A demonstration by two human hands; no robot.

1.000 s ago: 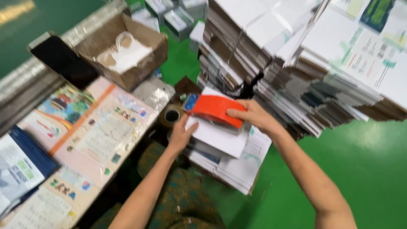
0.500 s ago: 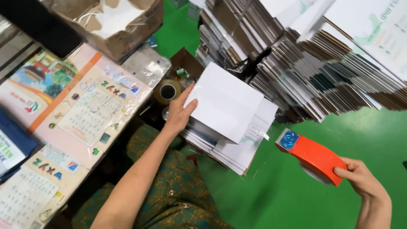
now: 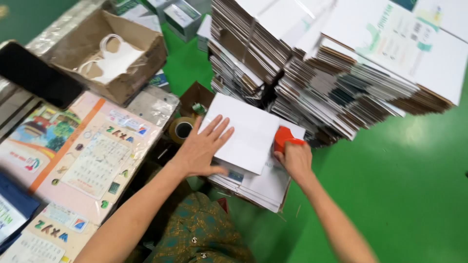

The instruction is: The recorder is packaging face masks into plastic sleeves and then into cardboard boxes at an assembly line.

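The white flattened box [image 3: 246, 131] lies at the centre of the frame, on top of a short pile of similar white sheets [image 3: 258, 187]. I judge it light and fairly stiff, smooth on its face and likely to slide on the sheet beneath unless pinned; the edges and corners look like the safest places to take hold, since the flat face offers no grip.

My left hand [image 3: 202, 148] lies flat on its left half, fingers spread wide and nothing grasped, simply pressing down. My right hand [image 3: 294, 159] is clenched around an orange tape dispenser [image 3: 283, 138], whose front end sits against the right edge of the box.

Just left of the pile, a roll of clear tape [image 3: 182, 129] rests at the edge of a pink printed board [image 3: 97, 160] filling the lower left. An open brown carton [image 3: 109, 51] holding white scraps sits in the upper left, with a dark phone [image 3: 39, 75] beside it. Tall stacks of flattened cardboard [image 3: 331, 68] fill the upper right, all on a green floor [image 3: 414, 185].
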